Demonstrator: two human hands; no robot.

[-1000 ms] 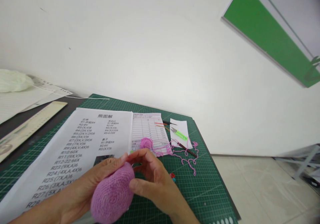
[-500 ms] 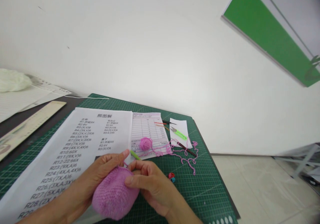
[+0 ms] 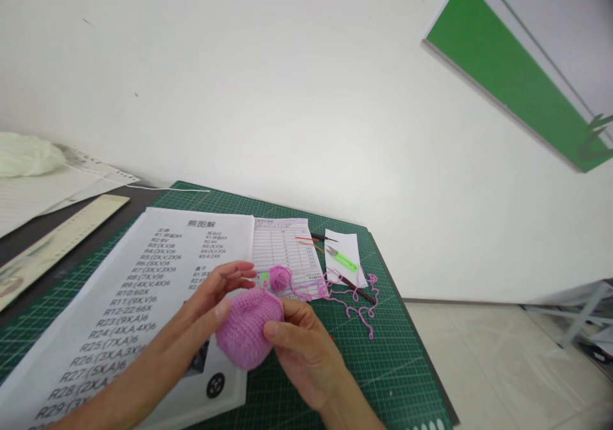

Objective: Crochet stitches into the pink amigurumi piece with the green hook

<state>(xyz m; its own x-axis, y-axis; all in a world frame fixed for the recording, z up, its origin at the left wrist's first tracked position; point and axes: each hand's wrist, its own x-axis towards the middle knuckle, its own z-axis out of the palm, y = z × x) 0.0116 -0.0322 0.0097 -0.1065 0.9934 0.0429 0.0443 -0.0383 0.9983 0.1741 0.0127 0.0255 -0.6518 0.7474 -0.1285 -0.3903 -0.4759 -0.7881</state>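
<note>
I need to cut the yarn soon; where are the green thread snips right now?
In the head view the green thread snips lie on a small white paper at the far right of the cutting mat, just beyond the loose pink yarn.

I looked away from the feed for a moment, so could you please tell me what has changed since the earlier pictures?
Both hands lifted the pink crocheted piece up and away from the person, turning it. The left hand and the right hand kept their hold. The green hook now barely shows behind it. The small yarn ball, pattern sheet, snips and cutting mat stayed put.
</note>
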